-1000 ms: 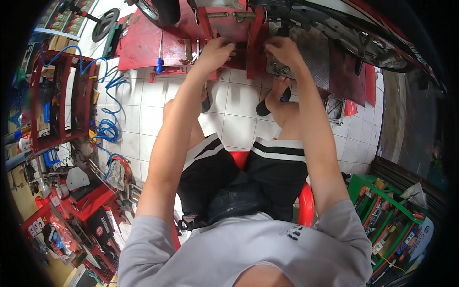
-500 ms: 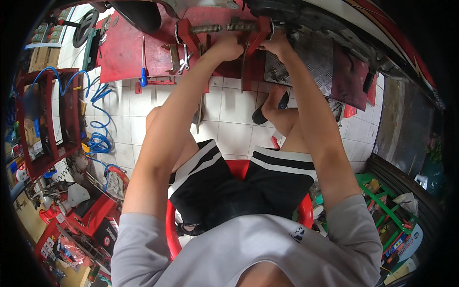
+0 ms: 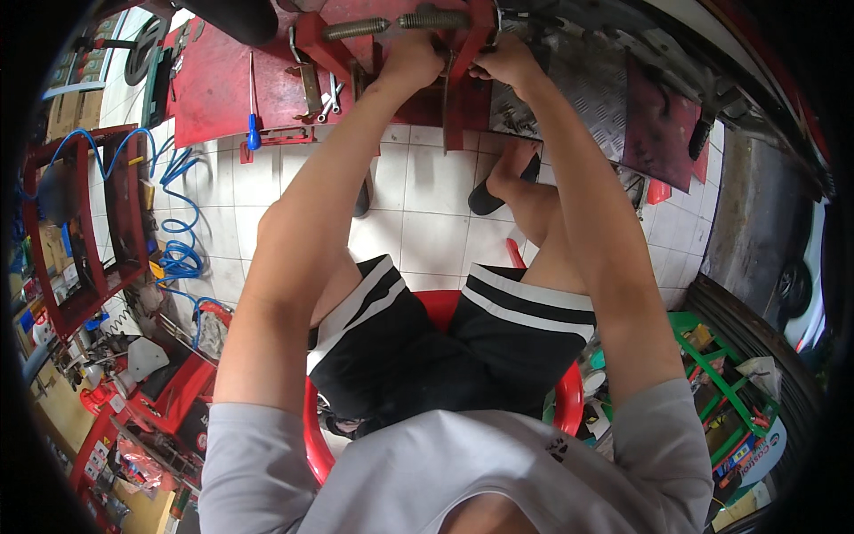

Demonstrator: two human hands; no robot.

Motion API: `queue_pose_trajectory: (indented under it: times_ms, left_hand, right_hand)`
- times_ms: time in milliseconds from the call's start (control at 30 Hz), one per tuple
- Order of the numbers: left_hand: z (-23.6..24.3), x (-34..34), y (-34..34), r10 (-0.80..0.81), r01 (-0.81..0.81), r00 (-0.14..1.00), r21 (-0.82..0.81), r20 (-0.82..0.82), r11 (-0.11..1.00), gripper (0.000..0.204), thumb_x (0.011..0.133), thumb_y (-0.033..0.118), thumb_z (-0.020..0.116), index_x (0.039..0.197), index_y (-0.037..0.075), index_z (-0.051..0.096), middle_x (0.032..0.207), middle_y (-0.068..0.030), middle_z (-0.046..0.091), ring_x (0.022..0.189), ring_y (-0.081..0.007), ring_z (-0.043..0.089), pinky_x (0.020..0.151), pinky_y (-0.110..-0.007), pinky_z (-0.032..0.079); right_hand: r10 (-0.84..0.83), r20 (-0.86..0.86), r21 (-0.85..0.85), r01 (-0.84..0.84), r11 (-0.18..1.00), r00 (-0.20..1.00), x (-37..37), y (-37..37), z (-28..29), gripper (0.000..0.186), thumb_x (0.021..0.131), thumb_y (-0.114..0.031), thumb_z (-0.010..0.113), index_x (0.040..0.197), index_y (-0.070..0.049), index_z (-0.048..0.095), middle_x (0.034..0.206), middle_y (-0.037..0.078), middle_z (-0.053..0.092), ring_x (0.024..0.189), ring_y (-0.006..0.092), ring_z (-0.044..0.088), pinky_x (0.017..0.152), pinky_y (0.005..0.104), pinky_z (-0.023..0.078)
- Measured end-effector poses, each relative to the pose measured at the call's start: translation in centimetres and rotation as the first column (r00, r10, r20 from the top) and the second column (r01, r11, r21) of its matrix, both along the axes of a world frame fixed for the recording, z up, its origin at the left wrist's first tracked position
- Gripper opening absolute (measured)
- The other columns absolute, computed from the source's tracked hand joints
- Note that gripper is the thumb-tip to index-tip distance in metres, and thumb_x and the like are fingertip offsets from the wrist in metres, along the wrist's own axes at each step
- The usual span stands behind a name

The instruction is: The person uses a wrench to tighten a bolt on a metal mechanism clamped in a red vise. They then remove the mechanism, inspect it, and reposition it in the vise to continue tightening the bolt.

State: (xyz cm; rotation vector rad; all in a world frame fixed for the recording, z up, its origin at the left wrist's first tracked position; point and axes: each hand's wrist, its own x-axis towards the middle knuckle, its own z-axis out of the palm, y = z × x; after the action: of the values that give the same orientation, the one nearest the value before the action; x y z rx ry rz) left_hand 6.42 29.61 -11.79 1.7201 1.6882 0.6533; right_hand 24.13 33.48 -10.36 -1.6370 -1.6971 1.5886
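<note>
Both my arms reach to a red metal clamp frame [image 3: 453, 125] at the far edge of the red bench. Two thick threaded screws, a left one [image 3: 356, 28] and a right one [image 3: 433, 20], run across its top. My left hand [image 3: 414, 60] is closed between the frame's uprights, its fingertips partly hidden. Against the right upright, my right hand [image 3: 509, 64] is closed with bent fingers. Whatever either hand grips is too small or covered to make out. Left of the frame lie wrenches [image 3: 331, 100], a metal bracket [image 3: 310, 89] and a blue-handled screwdriver [image 3: 253, 133].
The red bench top [image 3: 213, 98] spans the far side, with a treaded metal plate [image 3: 578, 107] at right. A coiled blue air hose [image 3: 181, 258] hangs beside a red rack [image 3: 84, 258] at left. A green rack [image 3: 721, 374] stands at right. I sit on a red chair [image 3: 569, 396].
The view has shifted, so the bench and clamp frame sit higher in it. My hands stay at the frame. A thin strip visible below my left forearm before no longer shows.
</note>
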Motion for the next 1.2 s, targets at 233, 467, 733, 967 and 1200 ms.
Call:
queue_pose_trajectory:
  times_ms: [233,467,733,967,1200]
  left_hand:
    - [-0.3,-0.5,0.4,-0.079,0.077,0.997,-0.069,-0.027,0.995,0.026,0.087,0.023,0.058,0.092,0.000,0.070,0.078,-0.0166,0.069,0.068,-0.0249,0.069,0.067,-0.038,0.053]
    - [-0.4,-0.5,0.3,0.014,0.009,0.997,-0.298,0.075,0.954,0.026,0.092,0.020,0.052,0.100,0.001,0.068,0.080,-0.0074,0.069,0.067,-0.0161,0.064,0.063,-0.032,0.050]
    - [2.6,-0.3,-0.4,0.106,0.064,0.963,-0.590,0.248,0.805,0.026,0.100,0.025,0.046,0.102,0.005,0.064,0.078,0.0008,0.061,0.067,-0.0093,0.055,0.063,-0.026,0.047]
    - [3.2,0.1,-0.2,0.210,0.016,0.933,-0.618,0.291,0.786,0.025,0.099,0.027,0.046,0.099,0.006,0.059,0.080,0.0005,0.058,0.067,-0.0081,0.053,0.061,-0.024,0.045]
    - [2.2,0.5,-0.3,0.199,0.034,0.929,-0.608,0.312,0.793,0.023,0.097,0.021,0.042,0.104,0.007,0.058,0.082,0.0012,0.056,0.066,-0.0086,0.052,0.057,-0.023,0.044]
  right_hand:
    - [0.018,0.004,0.142,-0.018,0.990,1.000,0.0,0.0,-2.5,0.020,0.075,-0.010,0.063,0.088,0.002,0.071,0.080,0.013,0.072,0.073,0.0211,0.071,0.069,0.0319,0.056]
    - [0.079,0.139,0.286,-0.116,0.951,0.987,-0.4,0.7,-4.4,0.029,0.064,-0.021,0.068,0.086,-0.003,0.072,0.085,0.017,0.071,0.089,0.0348,0.068,0.082,0.0404,0.053]
    - [0.102,0.160,0.213,-0.135,0.968,0.982,-0.9,0.4,-3.4,0.030,0.065,-0.018,0.067,0.092,-0.005,0.073,0.085,0.014,0.072,0.090,0.0320,0.069,0.082,0.0392,0.053]
    - [0.051,0.107,0.193,-0.071,0.979,0.993,-0.3,1.0,-4.9,0.032,0.063,-0.018,0.070,0.092,-0.004,0.072,0.091,0.017,0.071,0.092,0.0324,0.069,0.083,0.0390,0.053]
    - [0.076,0.161,0.211,-0.110,0.971,0.984,-0.3,1.4,-5.7,0.035,0.062,-0.020,0.073,0.093,-0.003,0.072,0.095,0.019,0.071,0.094,0.0355,0.068,0.084,0.0393,0.054]
